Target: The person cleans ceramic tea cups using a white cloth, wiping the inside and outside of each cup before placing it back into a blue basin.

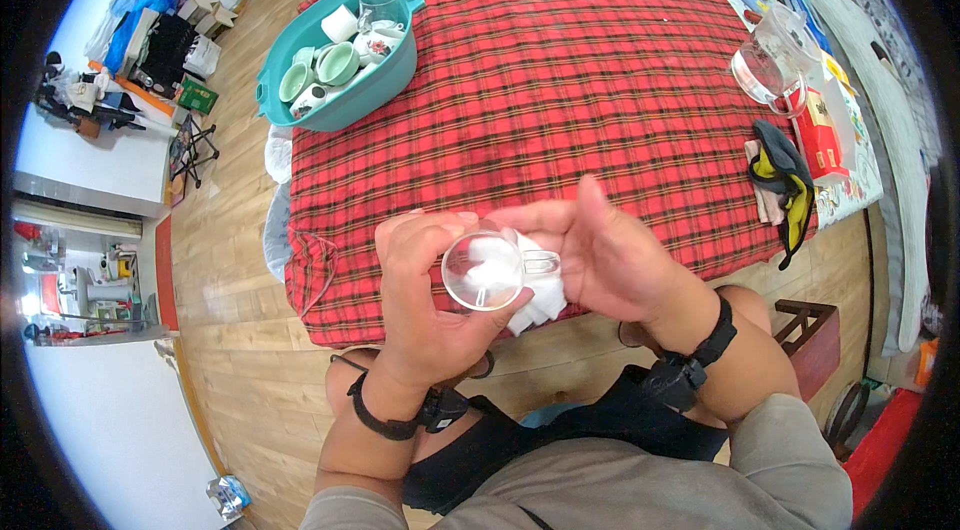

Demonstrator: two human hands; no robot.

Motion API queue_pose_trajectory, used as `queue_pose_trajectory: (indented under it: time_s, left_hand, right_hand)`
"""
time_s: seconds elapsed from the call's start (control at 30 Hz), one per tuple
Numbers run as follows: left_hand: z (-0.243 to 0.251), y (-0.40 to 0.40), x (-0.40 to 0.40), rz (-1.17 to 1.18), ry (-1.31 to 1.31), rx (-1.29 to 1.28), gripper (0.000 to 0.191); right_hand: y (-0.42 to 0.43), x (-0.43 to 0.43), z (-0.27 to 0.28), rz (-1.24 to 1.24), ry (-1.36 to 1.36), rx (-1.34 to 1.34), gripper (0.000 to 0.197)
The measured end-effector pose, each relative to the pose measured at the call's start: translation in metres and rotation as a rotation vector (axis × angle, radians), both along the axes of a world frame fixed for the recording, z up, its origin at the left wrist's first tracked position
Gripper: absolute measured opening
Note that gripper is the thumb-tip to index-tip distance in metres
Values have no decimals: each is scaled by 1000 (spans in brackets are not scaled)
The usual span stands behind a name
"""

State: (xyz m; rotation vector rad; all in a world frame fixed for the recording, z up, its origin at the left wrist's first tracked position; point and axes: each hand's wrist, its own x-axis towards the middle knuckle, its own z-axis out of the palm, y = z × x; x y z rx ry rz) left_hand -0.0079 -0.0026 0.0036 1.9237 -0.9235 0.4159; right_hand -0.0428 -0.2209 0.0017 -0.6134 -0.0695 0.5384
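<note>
A clear glass cup [482,271] with a side handle is held in my left hand [427,290], its round mouth turned up towards me. The thumb and fingers wrap around its wall. My right hand [611,260] is beside the handle, palm turned up and thumb raised, with its fingers reaching to the cup's far side. A white cloth or tissue [541,297] shows through and below the cup, near the right palm. Whether the right fingers grip it or the cup is hidden. Both hands are above the near edge of the table with the red plaid tablecloth [555,117].
A teal plastic basin [367,95] at the far left holds green cups, a floral teapot and glassware. On the right are a clear glass pitcher [772,57], a red box [817,132] and a grey-yellow cloth item [784,185]. A wooden stool [814,350] stands at lower right.
</note>
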Motion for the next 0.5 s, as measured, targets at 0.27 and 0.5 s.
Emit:
queue_pose_trajectory:
  time_s: [0.27, 0.5]
  left_hand:
    - [1, -5, -2, -25, -44, 41, 82]
    - [8, 1, 2, 27, -55, 24, 78]
  right_hand:
    - [14, 2, -8, -62, 23, 149, 85]
    - [-6, 4, -9, 34, 20, 192, 84]
